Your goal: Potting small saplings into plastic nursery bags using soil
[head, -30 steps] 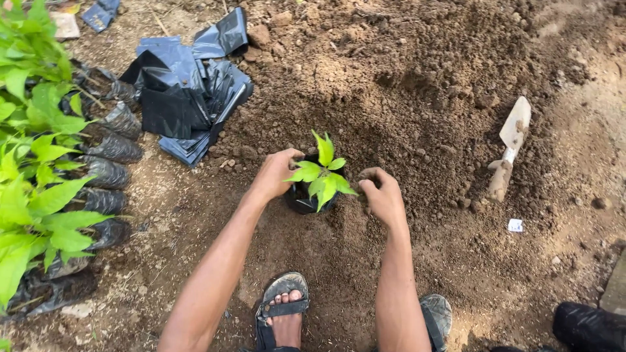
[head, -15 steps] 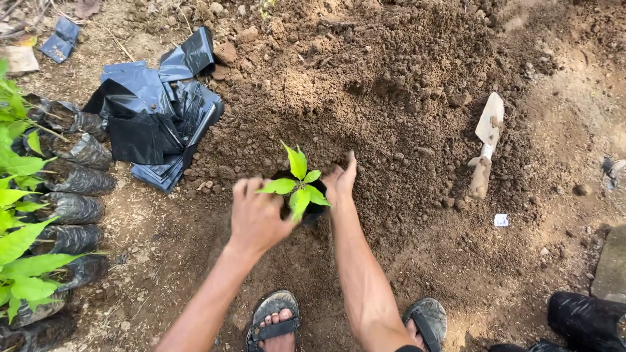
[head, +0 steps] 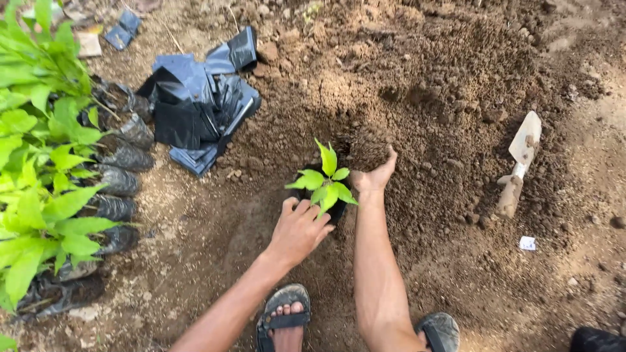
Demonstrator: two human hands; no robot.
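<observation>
Soil mound (head: 417, 78): loose brown earth fills the far and right of the scene, heaped beyond the hands; being crumbly, it could slide down onto the young plant if undercut.
Row of bagged seedlings (head: 59, 195): stands along the left edge, well apart from the hands; no risk seen there.
Stack of empty black bags (head: 195, 104): lies far left of the hands on the ground, apart from the work.
Left hand (head: 301, 228): its grip wraps the near side of the black nursery bag (head: 334, 210), fingers curled around it; a hard squeeze could burst the soft bag or loosen the soil at the roots.
Right hand (head: 377, 175): open, palm turned up, fingers spread against the soil on the far right of the seedling, holding nothing that shows; a careless sweep could bury leaves or knock the stem.
Seedling (head: 325, 179): upright in its bag, in the middle of the scene between the two hands at the foot of the mound; it is held from one side only, so it may tip.
Trowel (head: 518, 171): lies on the soil to the right, well apart, untouched.
Sandalled foot (head: 283, 319): near the bag; a shift could press the soil beside it.
</observation>
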